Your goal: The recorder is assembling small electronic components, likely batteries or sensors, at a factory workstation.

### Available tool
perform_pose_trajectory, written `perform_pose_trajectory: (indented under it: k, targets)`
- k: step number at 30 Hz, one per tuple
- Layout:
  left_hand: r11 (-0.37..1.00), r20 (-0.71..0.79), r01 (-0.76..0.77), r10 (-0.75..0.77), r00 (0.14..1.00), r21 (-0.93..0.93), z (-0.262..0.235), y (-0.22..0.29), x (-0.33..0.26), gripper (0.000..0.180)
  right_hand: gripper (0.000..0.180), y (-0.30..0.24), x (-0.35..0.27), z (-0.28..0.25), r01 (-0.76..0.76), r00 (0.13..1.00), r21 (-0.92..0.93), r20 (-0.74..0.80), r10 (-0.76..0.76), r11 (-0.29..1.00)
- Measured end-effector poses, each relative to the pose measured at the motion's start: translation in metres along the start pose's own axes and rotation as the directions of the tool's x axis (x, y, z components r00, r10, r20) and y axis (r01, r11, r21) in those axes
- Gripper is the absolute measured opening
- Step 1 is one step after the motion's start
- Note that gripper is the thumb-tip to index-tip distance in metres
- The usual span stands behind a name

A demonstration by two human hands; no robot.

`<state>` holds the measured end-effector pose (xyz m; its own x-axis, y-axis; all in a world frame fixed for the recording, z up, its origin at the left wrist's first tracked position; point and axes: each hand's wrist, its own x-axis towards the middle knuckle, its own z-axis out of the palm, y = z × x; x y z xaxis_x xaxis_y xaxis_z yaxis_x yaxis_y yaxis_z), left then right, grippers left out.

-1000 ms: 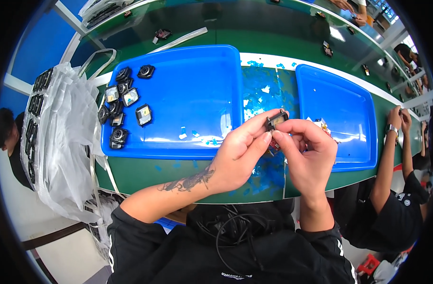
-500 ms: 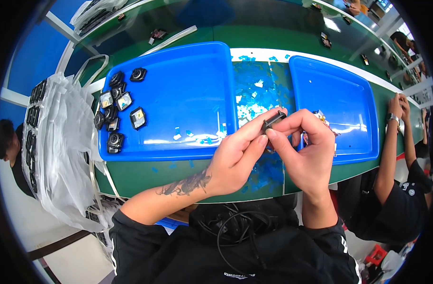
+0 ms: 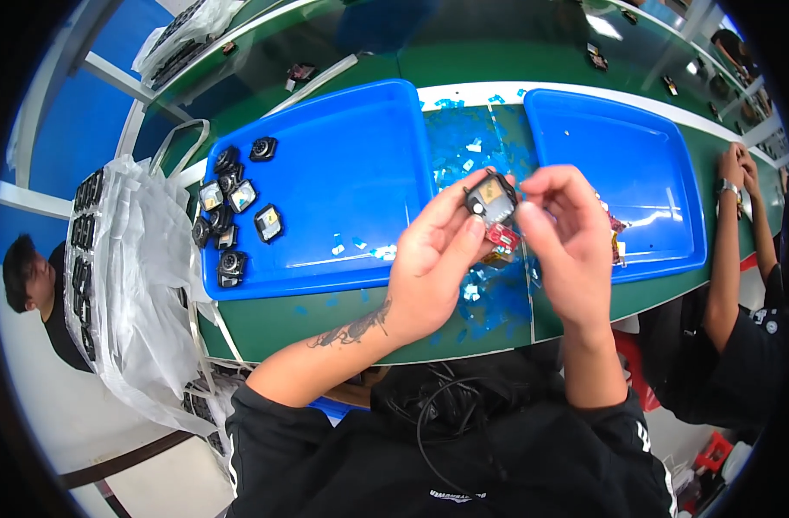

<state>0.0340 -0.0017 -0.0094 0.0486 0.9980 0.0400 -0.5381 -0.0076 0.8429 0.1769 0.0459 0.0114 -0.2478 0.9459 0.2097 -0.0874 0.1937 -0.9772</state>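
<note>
Just left of the middle, my left hand [image 3: 427, 269] grips a small black watch case [image 3: 491, 200] between thumb and fingers. Its open side faces up and shows a pale grey and tan inside. My right hand [image 3: 574, 259] is beside it on the right, slightly blurred, thumb and fingers apart with nothing seen between them. Right below the case is a small red circuit board [image 3: 501, 237] with brownish parts under it; I cannot tell whether it hangs from the case or lies beneath. Several similar black watch cases [image 3: 269, 223] lie along the left side of the left blue tray [image 3: 343, 173].
Another blue tray [image 3: 636, 155] at the right holds red parts [image 3: 617, 226] at its near left side. Blue film scraps [image 3: 474, 293] litter the green table between the trays. White plastic sheeting [image 3: 140, 285] with black pieces stands at the left. Another person's hands [image 3: 736, 168] are at far right.
The watch case has turned from edge-on to show its open side. My right hand has let go of it and drawn slightly right. The red board now shows below it.
</note>
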Motion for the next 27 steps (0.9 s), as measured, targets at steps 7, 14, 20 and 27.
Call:
perform_pose_trajectory:
  k: [7, 14, 20, 27]
  targets:
    - [0.998, -0.011, -0.054, 0.054, 0.999, -0.037, 0.002, 0.010, 0.003, 0.046, 0.018, 0.005, -0.019, -0.009, -0.113, 0.990, 0.123, 0.100, 0.101, 0.986]
    - [0.522, 0.269, -0.405, 0.317, 0.909, 0.751, -0.010, 0.027, 0.000, 0.030, 0.009, -0.007, -0.016, -0.021, -0.169, 0.972, 0.261, 0.205, 0.116, 0.951]
    - [0.582, 0.240, -0.264, 0.120, 0.963, 0.769, -0.012, 0.031, 0.001, 0.017, 0.007, -0.001, -0.016, -0.027, -0.145, 0.973, 0.261, 0.214, 0.090, 0.954]
    - [0.877, 0.067, 0.063, -0.108, 0.992, 0.477, -0.012, 0.022, -0.002, 0.022, 0.018, -0.003, -0.020, -0.013, -0.067, 0.993, 0.065, 0.101, 0.060, 0.996]
